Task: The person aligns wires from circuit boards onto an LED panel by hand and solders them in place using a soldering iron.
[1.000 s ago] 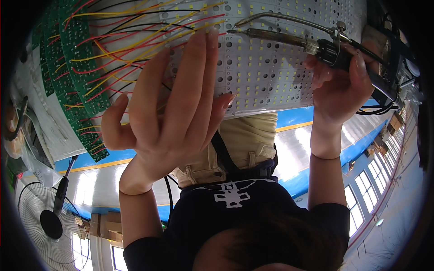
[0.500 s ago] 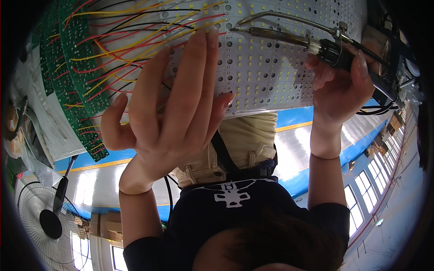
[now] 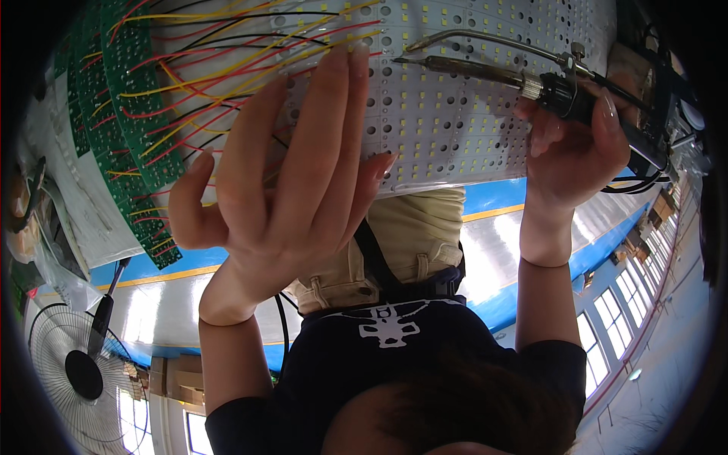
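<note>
My left hand (image 3: 284,182) lies over the wires at the white board's (image 3: 425,152) left side. Two fingertips are pressed together on a red wire (image 3: 373,54), whose short end shows past them at a row of holes; the other fingers are spread. My right hand (image 3: 572,144) is closed round the black handle of a soldering iron (image 3: 485,73) with a thin curved metal tube (image 3: 485,36) clamped alongside. The iron's dark tip points left, a small gap to the right of the wire's end. Whether it touches the board I cannot tell.
Green circuit boards (image 3: 140,98) at the left carry many red, yellow and black wires running across to the white board. Small yellowish squares and round holes cover that board. A dark device with black cables (image 3: 641,182) is at the right; a fan (image 3: 83,375) stands lower left.
The soldering iron and its tube have drawn back slightly to the right, away from the red wire's end. My left hand stays almost still on the wire.
</note>
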A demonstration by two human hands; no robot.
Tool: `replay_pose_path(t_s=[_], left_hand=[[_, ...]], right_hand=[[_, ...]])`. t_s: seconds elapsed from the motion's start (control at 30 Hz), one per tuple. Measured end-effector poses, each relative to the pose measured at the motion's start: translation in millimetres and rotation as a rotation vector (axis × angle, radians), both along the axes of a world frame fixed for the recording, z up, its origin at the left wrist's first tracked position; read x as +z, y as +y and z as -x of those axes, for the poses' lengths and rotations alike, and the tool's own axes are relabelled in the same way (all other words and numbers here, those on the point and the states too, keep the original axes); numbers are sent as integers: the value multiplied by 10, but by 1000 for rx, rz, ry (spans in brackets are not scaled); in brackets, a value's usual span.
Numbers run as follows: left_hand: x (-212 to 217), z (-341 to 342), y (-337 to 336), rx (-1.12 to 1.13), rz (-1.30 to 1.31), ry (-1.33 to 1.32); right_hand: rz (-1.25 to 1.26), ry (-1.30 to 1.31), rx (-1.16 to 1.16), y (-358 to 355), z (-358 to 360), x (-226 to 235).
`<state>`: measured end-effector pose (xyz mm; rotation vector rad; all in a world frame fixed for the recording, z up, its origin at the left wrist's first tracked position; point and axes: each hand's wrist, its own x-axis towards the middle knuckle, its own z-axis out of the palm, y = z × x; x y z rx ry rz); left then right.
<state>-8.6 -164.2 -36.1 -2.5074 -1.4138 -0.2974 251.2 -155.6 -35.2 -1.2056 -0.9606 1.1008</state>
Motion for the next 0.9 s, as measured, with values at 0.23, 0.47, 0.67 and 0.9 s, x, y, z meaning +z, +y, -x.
replay_pose_path(t_s=[0.23, 0.47, 0.67, 0.9], left_hand=[[-15, 1, -9, 8, -6, 2], [-4, 2, 2, 1, -8, 3], [8, -7, 2, 4, 2, 2], [3, 0, 3, 3, -8, -15]], right_hand=[[103, -534, -53, 5, 78, 77], [-9, -18, 12, 30, 73, 50], [-14, -42, 21, 31, 35, 16], [-66, 51, 37, 73, 24, 8]])
